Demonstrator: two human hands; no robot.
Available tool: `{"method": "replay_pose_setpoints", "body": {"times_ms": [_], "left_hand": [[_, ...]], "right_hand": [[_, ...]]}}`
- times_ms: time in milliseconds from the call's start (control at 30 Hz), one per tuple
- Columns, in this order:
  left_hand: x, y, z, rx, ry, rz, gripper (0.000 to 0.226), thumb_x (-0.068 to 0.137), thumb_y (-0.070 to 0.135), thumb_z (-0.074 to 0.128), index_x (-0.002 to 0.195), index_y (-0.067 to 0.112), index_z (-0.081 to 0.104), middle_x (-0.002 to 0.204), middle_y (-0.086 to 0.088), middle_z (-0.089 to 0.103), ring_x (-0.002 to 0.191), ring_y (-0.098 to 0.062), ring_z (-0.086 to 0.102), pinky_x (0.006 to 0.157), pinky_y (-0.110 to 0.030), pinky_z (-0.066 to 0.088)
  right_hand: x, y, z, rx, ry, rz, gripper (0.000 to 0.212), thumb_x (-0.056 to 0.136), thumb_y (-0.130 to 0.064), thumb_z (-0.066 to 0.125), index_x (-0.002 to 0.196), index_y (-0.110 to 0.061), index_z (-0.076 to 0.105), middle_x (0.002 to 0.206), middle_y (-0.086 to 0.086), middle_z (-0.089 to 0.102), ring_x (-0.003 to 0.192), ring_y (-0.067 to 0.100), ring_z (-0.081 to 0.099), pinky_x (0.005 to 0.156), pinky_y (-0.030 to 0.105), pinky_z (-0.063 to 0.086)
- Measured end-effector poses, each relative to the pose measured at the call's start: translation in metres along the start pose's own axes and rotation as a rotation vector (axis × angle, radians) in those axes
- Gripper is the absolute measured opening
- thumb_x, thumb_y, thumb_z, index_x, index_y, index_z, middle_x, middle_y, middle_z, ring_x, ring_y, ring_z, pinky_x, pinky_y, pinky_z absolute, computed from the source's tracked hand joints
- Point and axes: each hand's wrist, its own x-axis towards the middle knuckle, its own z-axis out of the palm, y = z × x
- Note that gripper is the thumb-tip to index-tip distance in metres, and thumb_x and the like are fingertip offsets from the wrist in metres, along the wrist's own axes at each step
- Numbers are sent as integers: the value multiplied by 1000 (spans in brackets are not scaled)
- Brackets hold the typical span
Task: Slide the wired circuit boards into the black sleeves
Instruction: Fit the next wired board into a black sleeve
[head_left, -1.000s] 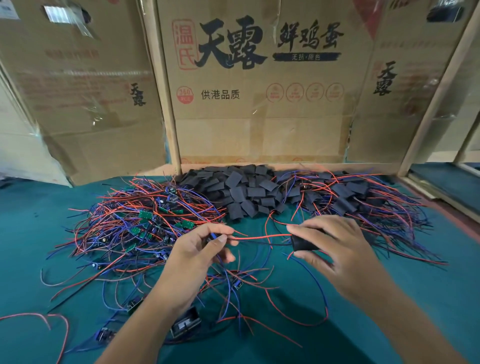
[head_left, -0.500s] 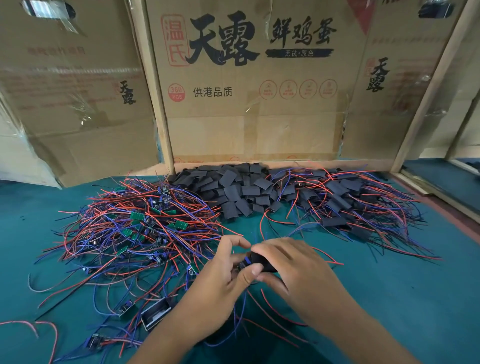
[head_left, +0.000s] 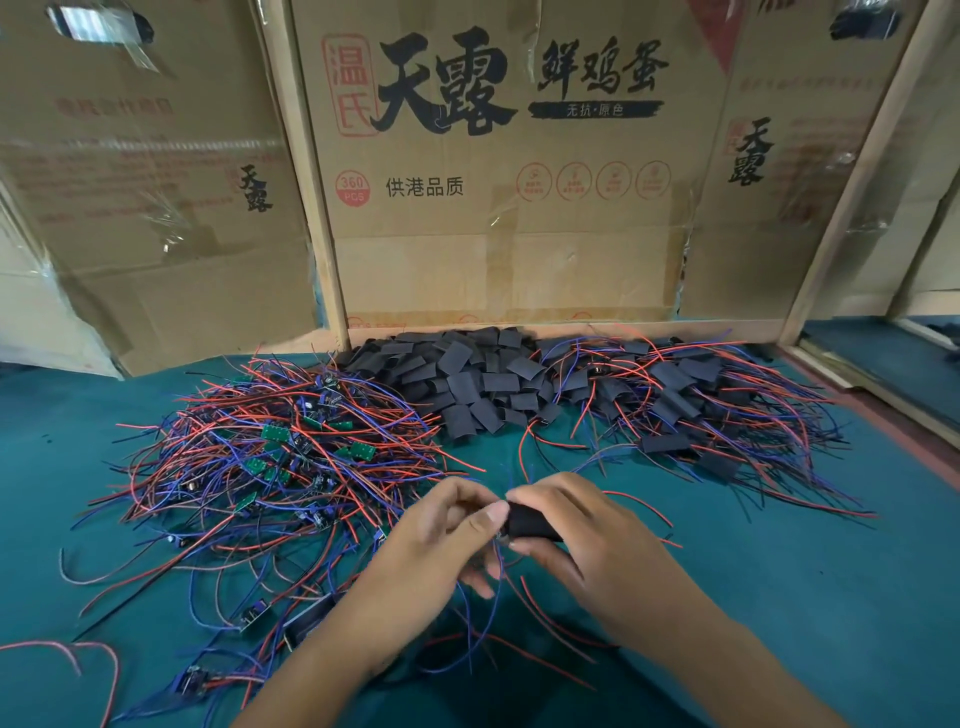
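At six o'clock, right hand (head_left: 582, 540) grips a sleeve (head_left: 532, 524); left hand (head_left: 441, 540) pinches at its mouth (board hidden), wires (head_left: 493, 618) dangling.

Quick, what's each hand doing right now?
Left hand: fingers pinching the wired board at the sleeve's mouth.
Right hand: fingers gripping a black sleeve.

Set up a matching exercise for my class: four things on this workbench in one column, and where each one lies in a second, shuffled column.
Things
1. bare boards
2. empty sleeves
3. sleeved boards
4. held sleeve

Places
A. back centre, by the cardboard
B. between both hands
C. tangled pile on the left
D. pile on the right

Pairs: 1-C, 2-A, 3-D, 4-B
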Motion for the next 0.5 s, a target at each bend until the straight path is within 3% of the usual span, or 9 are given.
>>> {"method": "replay_pose_setpoints", "body": {"times_ms": [133,300,500], "left_hand": [[-3,5,-2,-209,0,-47,23,86,23,75,90,3,65,79,-20,62,62,-24,59,58,-29,51],[-2,3,-1,-189,22,-14,16,83,26,74,82,10,72,72,-13,61,60,-16,55,59,-23,48],[0,-2,8,-335,79,-51,18,77,23,77,79,8,67,65,-14,57,54,-19,53,57,-24,49]], "right_hand": [[-1,3,0,30,4,29,35,93,-33,59,117,-9,63,107,4,61,92,24,62,74,34,50],[-2,2,-2,37,-13,-11,43,94,-39,49,118,-7,63,108,4,63,95,20,61,78,28,47],[-3,0,0,74,-19,-20,42,94,-38,49,118,-7,63,108,4,64,97,20,60,79,29,47]]}}
